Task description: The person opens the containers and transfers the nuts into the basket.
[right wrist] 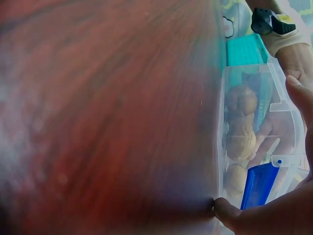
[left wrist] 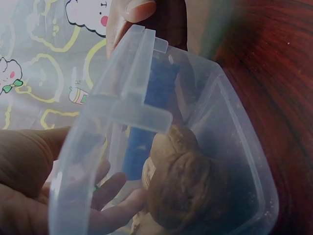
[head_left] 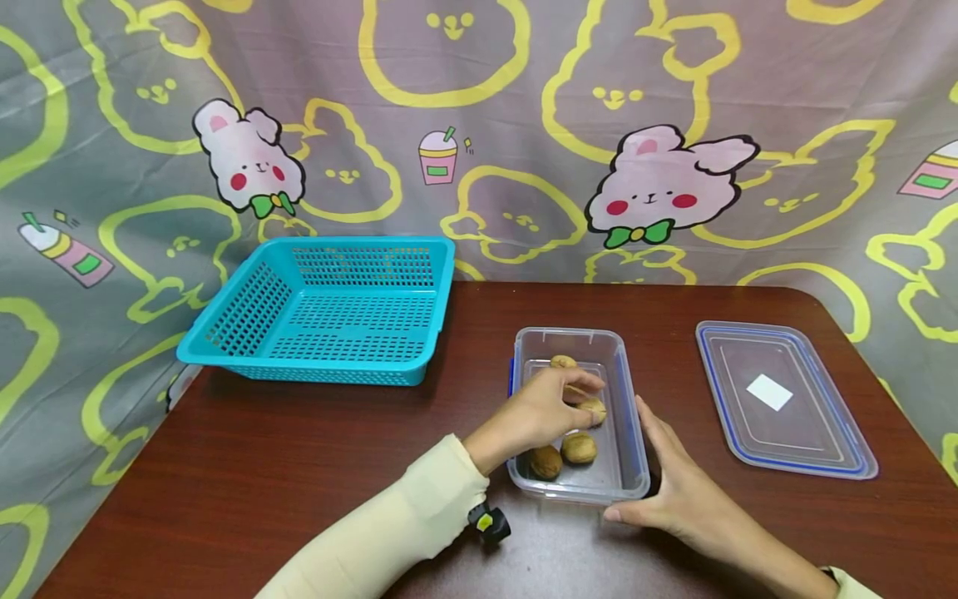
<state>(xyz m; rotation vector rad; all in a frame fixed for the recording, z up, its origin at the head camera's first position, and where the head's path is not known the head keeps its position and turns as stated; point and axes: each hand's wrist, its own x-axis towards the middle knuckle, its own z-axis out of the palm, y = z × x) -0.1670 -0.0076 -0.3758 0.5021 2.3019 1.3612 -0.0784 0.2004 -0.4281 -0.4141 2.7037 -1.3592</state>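
Note:
A clear plastic container [head_left: 632,441] with several walnuts [head_left: 579,448] in it stands on the table. From the left, my left hand [head_left: 542,412] reaches over the rim and down inside. Its thumb and fingers pinch a walnut [head_left: 594,409] near the middle of the container; the fingertips are partly hidden. My right hand [head_left: 684,491] rests against the container's right front corner, thumb at the front and straight fingers along the right side. Through the clear wall in the left wrist view, the left fingers [left wrist: 115,203] touch the walnuts [left wrist: 186,191].
A turquoise perforated basket [head_left: 374,366] stands at the back left. On the right lies a clear lid [head_left: 793,433] with a blue seal and a white label. The brown table [head_left: 262,466] meets a patterned curtain [head_left: 509,191] at the back. A blue clip [right wrist: 261,183] is on the container.

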